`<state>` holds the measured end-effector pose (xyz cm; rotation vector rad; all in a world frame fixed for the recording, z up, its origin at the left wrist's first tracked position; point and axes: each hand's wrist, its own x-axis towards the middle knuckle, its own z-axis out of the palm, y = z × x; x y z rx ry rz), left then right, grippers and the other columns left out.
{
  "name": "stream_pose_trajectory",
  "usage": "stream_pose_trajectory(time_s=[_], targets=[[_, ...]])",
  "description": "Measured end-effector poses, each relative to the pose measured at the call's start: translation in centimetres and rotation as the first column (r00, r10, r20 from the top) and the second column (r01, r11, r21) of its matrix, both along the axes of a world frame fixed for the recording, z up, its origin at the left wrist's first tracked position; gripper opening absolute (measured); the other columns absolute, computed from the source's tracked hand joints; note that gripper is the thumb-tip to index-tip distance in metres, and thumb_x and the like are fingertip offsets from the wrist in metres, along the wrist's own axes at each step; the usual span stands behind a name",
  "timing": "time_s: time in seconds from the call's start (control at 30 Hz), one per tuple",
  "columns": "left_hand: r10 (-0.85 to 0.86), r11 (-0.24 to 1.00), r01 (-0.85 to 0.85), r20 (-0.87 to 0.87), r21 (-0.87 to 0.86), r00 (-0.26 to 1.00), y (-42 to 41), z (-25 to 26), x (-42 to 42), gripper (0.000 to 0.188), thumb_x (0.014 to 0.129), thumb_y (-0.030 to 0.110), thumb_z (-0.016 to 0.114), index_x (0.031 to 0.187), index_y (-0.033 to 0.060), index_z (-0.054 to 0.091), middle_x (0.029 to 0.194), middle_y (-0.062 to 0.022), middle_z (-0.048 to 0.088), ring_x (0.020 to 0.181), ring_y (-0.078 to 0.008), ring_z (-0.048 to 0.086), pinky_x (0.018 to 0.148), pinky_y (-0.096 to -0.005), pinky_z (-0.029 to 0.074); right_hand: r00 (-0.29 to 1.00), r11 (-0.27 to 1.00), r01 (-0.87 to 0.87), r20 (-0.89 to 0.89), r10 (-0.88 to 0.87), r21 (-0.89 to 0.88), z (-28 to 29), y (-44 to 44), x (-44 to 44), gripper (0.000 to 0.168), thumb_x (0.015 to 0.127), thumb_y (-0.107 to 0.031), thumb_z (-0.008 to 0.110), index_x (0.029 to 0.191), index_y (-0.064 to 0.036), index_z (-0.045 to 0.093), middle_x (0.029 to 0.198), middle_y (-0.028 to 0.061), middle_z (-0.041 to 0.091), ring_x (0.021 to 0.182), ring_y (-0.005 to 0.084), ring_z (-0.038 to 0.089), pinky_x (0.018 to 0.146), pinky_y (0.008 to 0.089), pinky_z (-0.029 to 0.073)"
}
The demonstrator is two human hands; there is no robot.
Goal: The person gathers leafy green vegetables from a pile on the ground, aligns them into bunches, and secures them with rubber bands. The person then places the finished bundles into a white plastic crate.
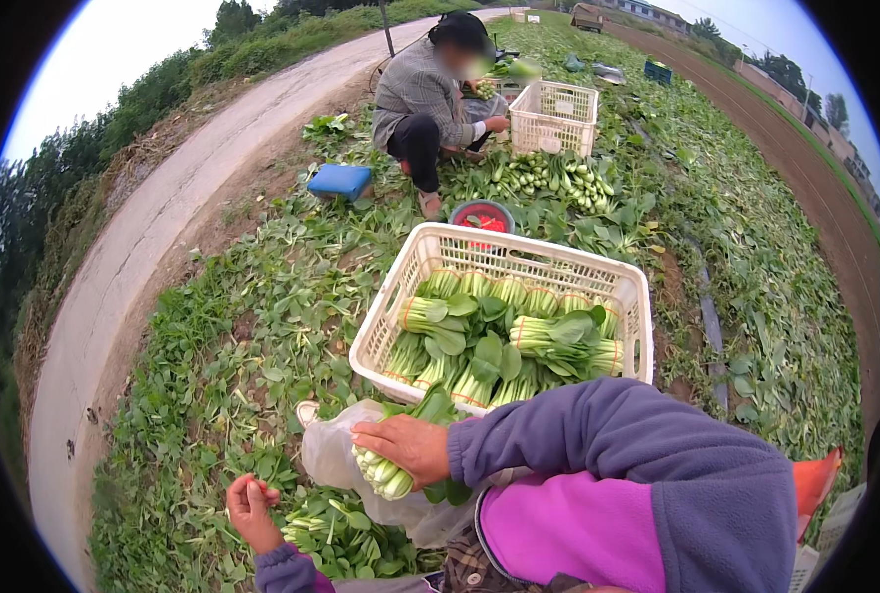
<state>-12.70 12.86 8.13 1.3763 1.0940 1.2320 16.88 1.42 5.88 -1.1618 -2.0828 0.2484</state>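
Note:
My right hand point(408, 446) grips a loose bunch of bok choy point(382, 471), white stem ends toward me, over a clear plastic sheet point(340, 443) on my lap. Out to the lower left, my left hand point(251, 515) pinches a small red thing point(261, 485) that looks like a rubber band. Beneath it lies a heap of loose bok choy point(343, 530). Just ahead stands a cream plastic crate point(529, 243), holding several bunches tied with red-orange bands. Two tied bunches, one at left point(432, 320) and one at right point(555, 333), rest on top of the others.
A basin of red bands point(484, 219) touches the crate's far side. Beyond it, a co-worker point(429, 96) squats by another crate point(555, 118) and a bok choy pile point(558, 178). A blue box-like object point(340, 181) sits left. Leaves cover the ground; a paved path point(180, 178) runs alongside.

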Motion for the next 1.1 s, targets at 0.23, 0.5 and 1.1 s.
stream_pose_trajectory(time_s=[0.23, 0.5, 1.1], targets=[[-0.237, 0.962, 0.261, 0.229, -0.08, 0.944, -1.5, -2.9, 14.3, 0.01, 0.088, 0.004, 0.057, 0.098, 0.0008, 0.055, 0.087, -0.0058, 0.062, 0.078, -0.0111, 0.058, 0.074, -0.0247, 0.049, 0.999, 0.999, -0.031, 0.019, 0.031, 0.038, -1.1, -0.3, -0.2, 0.103, 0.049, -0.019, 0.077, 0.137, 0.0, 0.026, 0.143, 0.0183, 0.027, 0.1, 0.0344, 0.049, 0.09, 0.0411, 0.039], [-0.263, 0.95, 0.296, 0.255, -0.099, 0.931, -2.7, -1.9, 14.4, 0.01, 0.087, 0.006, 0.059, 0.096, 0.0007, 0.059, 0.096, -0.0077, 0.064, 0.088, -0.0132, 0.059, 0.084, -0.0271, 0.046, 0.999, 0.999, -0.036, -0.015, 0.036, 0.03, -0.7, -0.2, 0.8, 0.105, 0.045, -0.016, 0.078, 0.136, 0.001, 0.029, 0.145, 0.0179, 0.025, 0.1, 0.0343, 0.049, 0.09, 0.0409, 0.039], [-0.353, 0.919, 0.377, 0.181, -0.119, 0.918, -1.9, -3.2, 14.3, 0.008, 0.089, 0.006, 0.057, 0.094, 0.0005, 0.055, 0.1, -0.0096, 0.064, 0.089, -0.0123, 0.058, 0.085, -0.0255, 0.045, 1.0, 1.0, 0.003, -0.027, -0.003, 0.004, -0.7, -0.1, 1.3, 0.106, 0.042, -0.016, 0.083, 0.133, 0.003, 0.031, 0.144, 0.0177, 0.025, 0.1, 0.0333, 0.051, 0.089, 0.0411, 0.04]])
